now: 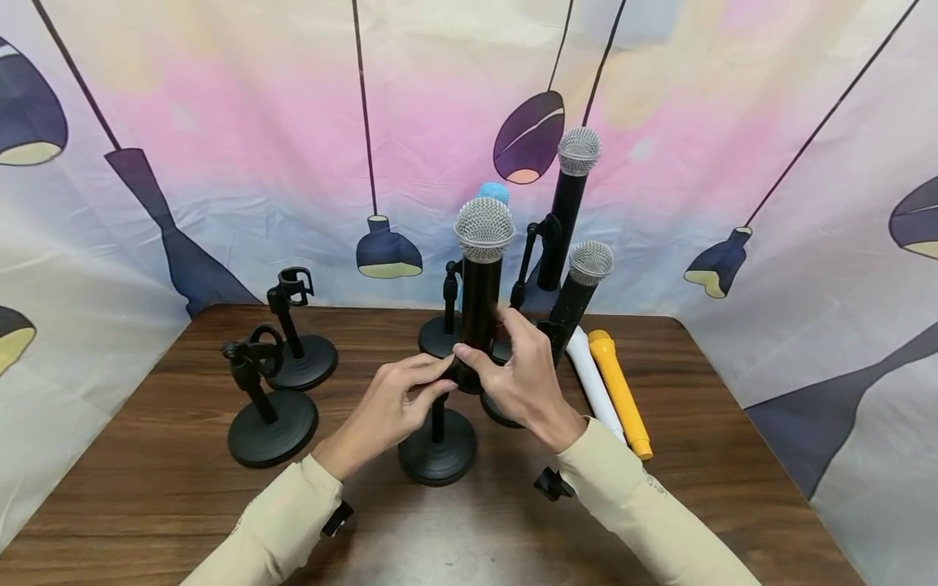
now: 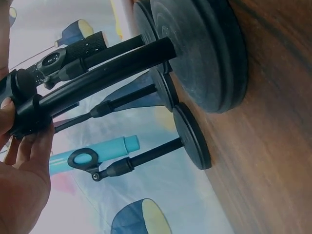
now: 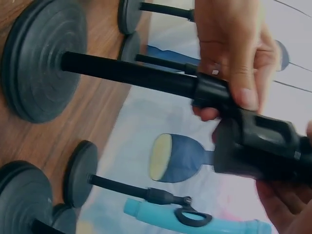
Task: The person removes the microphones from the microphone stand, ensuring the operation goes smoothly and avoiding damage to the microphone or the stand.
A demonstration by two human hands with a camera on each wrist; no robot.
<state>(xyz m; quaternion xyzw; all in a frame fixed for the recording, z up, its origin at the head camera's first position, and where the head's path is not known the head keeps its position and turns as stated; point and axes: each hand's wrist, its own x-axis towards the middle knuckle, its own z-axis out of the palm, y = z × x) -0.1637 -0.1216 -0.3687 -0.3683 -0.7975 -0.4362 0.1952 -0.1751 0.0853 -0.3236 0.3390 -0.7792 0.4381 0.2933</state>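
Near the table's middle stands a short black desk stand (image 1: 437, 456) with a round base. A black microphone (image 1: 481, 297) with a silver mesh head is upright at its top, its lower end in the stand's clip (image 3: 268, 129). My left hand (image 1: 388, 407) pinches the stand's top joint just below the clip, thumb and fingers on either side. My right hand (image 1: 523, 374) holds the microphone's lower body, its thumb near the clip. How deep the microphone sits in the clip is partly hidden by the fingers.
Two black stands with bare clips, a front one (image 1: 273, 427) and a rear one (image 1: 306, 362), are at the left. Behind my hands, stands hold a tall black microphone (image 1: 564, 216), a shorter one (image 1: 575, 305) and a blue one (image 2: 105, 151). White (image 1: 595, 382) and yellow (image 1: 621, 395) microphones lie right.
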